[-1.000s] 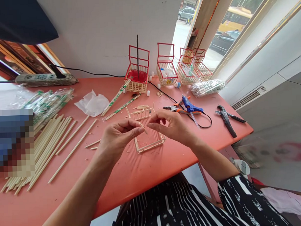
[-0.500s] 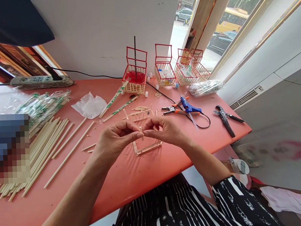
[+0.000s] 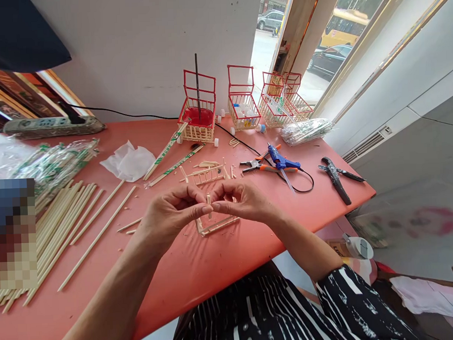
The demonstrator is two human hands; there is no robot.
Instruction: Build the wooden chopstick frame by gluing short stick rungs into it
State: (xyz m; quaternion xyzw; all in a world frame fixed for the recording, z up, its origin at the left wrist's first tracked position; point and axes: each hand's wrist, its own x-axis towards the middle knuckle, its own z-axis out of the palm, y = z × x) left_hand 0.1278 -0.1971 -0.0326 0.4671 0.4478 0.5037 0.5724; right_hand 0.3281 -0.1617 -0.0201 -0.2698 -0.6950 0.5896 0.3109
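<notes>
My left hand [image 3: 174,206] and my right hand [image 3: 246,203] meet above the table, thumbs and fingertips nearly touching. Between them is a short upright piece of wooden stick [image 3: 209,213], pinched from both sides; the fingers cover part of it. Just below and behind the hands sits a small frame of glued wooden sticks [image 3: 221,226], with a railed side [image 3: 208,176] standing at its far end. My hands hide the middle of this frame. Short cut stick pieces [image 3: 207,164] lie behind it.
Long wooden sticks [image 3: 70,222] lie at left near wrapped chopsticks [image 3: 59,163] and a crumpled white sheet [image 3: 128,161]. A blue glue gun [image 3: 281,159] rests by orange-handled pliers [image 3: 286,168]. Black-handled pliers [image 3: 338,183] lie right. Red-trimmed miniature carts [image 3: 198,126] line the back.
The view has shifted slightly, so the table's things appear a little further left. Both hands keep their pinch on the short stick, which shows a bit more between the fingertips.
</notes>
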